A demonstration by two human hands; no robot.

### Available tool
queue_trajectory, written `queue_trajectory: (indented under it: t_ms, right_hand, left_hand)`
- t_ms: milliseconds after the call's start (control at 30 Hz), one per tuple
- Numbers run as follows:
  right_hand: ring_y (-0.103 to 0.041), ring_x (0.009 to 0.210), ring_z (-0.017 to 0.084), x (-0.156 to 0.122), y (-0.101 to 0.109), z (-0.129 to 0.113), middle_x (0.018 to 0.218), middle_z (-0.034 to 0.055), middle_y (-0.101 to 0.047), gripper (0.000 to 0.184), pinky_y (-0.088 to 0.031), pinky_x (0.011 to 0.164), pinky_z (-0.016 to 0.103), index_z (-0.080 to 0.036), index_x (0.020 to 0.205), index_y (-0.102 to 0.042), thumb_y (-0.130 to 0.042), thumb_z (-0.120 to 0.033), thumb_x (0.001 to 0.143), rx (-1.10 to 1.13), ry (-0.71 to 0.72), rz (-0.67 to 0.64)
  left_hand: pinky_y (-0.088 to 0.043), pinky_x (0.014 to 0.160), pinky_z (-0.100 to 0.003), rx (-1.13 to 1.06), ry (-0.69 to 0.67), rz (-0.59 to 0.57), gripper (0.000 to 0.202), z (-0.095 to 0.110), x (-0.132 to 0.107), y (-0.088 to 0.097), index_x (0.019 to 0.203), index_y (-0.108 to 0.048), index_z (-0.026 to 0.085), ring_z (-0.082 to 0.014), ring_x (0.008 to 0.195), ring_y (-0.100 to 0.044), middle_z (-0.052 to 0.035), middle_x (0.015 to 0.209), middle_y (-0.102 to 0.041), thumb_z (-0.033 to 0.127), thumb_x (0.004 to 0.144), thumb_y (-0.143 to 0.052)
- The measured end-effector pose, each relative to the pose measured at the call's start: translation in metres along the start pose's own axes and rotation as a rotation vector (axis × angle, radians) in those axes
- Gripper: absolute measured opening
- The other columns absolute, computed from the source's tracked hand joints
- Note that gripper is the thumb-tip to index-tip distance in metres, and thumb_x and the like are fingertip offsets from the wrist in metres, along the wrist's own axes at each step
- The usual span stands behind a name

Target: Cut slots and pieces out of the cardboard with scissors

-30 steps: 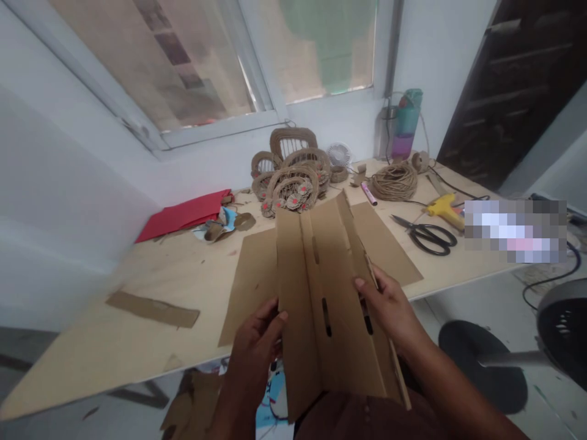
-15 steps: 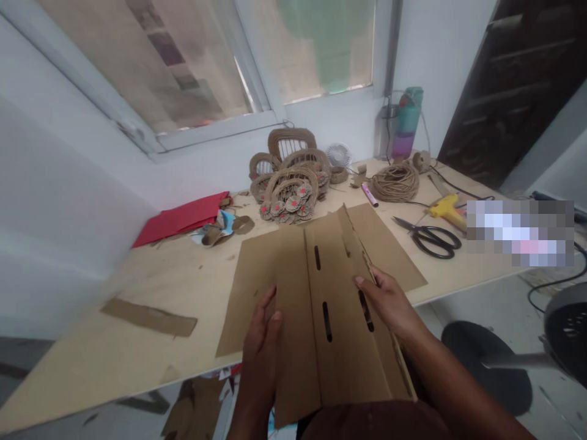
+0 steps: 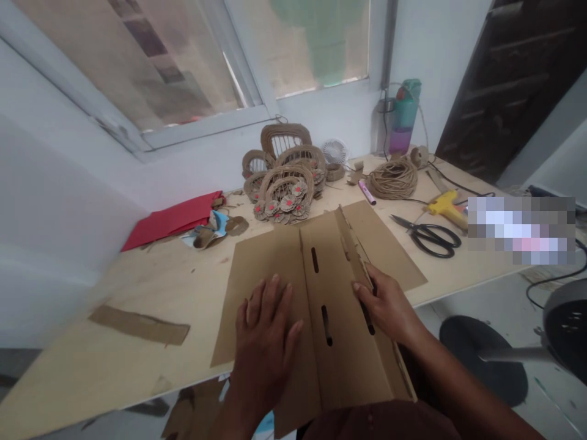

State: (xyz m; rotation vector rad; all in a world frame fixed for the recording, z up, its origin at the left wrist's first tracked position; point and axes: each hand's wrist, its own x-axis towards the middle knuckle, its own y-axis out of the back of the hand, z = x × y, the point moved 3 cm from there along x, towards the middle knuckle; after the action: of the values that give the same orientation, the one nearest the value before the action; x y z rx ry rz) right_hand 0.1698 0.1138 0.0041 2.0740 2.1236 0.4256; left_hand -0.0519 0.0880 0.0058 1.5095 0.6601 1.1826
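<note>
A creased piece of cardboard (image 3: 342, 360) with several dark slots lies over a flat cardboard sheet (image 3: 392, 247) and reaches past the table's front edge towards me. My left hand (image 3: 268, 333) rests palm down on its left panel, fingers spread. On the other side, my right hand (image 3: 383, 299) grips the folded-up right flap, the thumb on the inner face near a slot and the fingers mostly hidden behind the flap. The flap stands raised along its crease.
Rope-wrapped baskets with paper flowers (image 3: 287, 177) stand by the wall. Black scissors (image 3: 431, 238), a yellow glue gun (image 3: 447, 208), a rope coil (image 3: 393, 179) and a marker (image 3: 367, 192) lie right. Red sheets (image 3: 174, 220) and a cardboard strip (image 3: 140, 325) are left.
My left hand has moved from the cardboard's left edge to lie flat on top of its left panel. My right hand keeps hold of the right flap. The view has shifted slightly.
</note>
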Motion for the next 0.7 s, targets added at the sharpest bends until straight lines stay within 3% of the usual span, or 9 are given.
queue_trajectory:
  t_ms: [300, 533, 700]
  right_hand:
    - [-0.064, 0.095, 0.025, 0.001, -0.001, -0.002, 0.112, 0.0065, -0.068, 0.036, -0.046, 0.087, 0.036, -0.02, 0.119, -0.059, -0.049, -0.019, 0.084, -0.059, 0.006, -0.018]
    - [-0.065, 0.096, 0.026, 0.004, -0.001, 0.003, 0.104, 0.0079, -0.071, 0.034, -0.048, 0.084, 0.038, -0.019, 0.116, -0.059, -0.048, -0.02, 0.084, -0.133, -0.013, -0.021]
    - [-0.061, 0.105, 0.028, 0.005, -0.001, 0.009, 0.117, 0.0113, -0.066, 0.039, -0.046, 0.089, 0.041, -0.018, 0.122, -0.056, -0.048, -0.022, 0.084, -0.176, -0.008, -0.008]
  left_hand:
    - [-0.019, 0.107, -0.053, -0.04, 0.024, -0.087, 0.05, -0.014, -0.007, -0.018, 0.141, -0.037, 0.017, -0.0279, 0.14, -0.019, -0.0163, 0.151, -0.027, 0.028, 0.092, -0.037]
    - [-0.023, 0.105, -0.055, 0.032, 0.036, -0.106, 0.052, -0.015, -0.011, -0.033, 0.143, -0.032, 0.017, -0.0288, 0.138, -0.025, -0.0163, 0.15, -0.03, 0.028, 0.093, -0.032]
    - [-0.023, 0.104, -0.055, 0.089, 0.006, -0.142, 0.054, -0.015, -0.011, -0.038, 0.144, -0.029, 0.019, -0.0283, 0.136, -0.03, -0.0131, 0.148, -0.036, 0.03, 0.092, -0.033]
